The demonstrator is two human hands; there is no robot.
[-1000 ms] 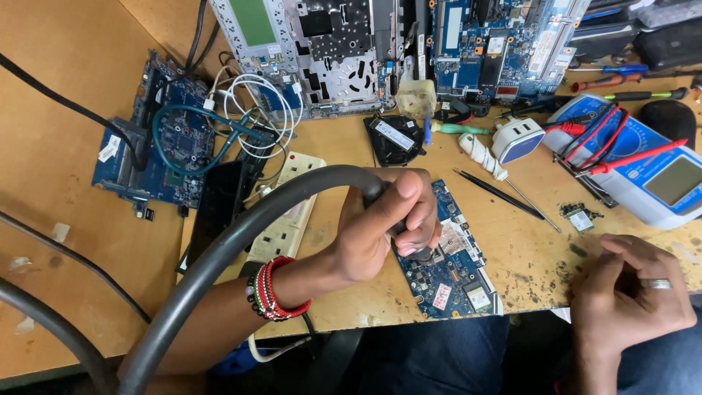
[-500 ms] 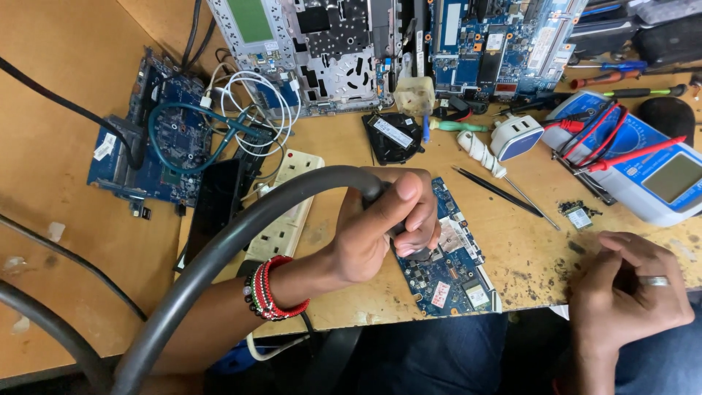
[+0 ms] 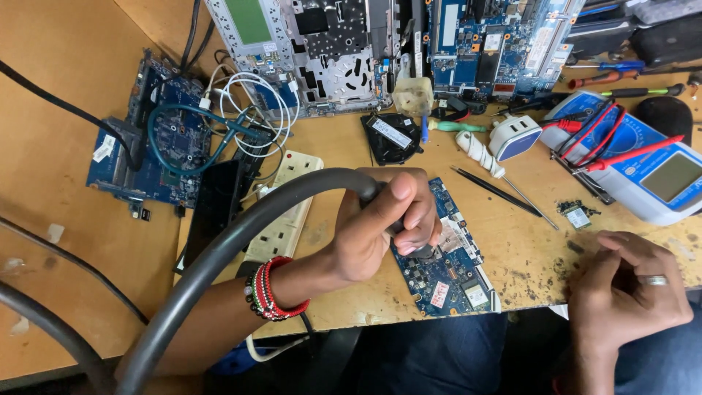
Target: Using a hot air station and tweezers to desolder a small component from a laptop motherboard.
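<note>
Below, our left hand (image 3: 380,227) has a closed grip on a hose-fed hot-air nozzle (image 3: 420,251), tip down to heat the blue circuit board (image 3: 446,260) at six o'clock on the surface (image 3: 66,88); our right hand (image 3: 629,292), at four o'clock, rests curled, apparently empty.

Wooden bench (image 3: 66,88): blue circuit board (image 3: 446,271), multimeter (image 3: 643,164), power strip (image 3: 285,212), tweezers (image 3: 497,192).

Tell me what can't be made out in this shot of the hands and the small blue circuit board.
Head view only:
- Tool tip: hidden under the left hand, which grips the grey hose.
- Blue circuit board: partly covered by that hand.
- Right hand: curled, so any contents are hidden.
- Hose's far end: cut off by the bottom edge.
</note>
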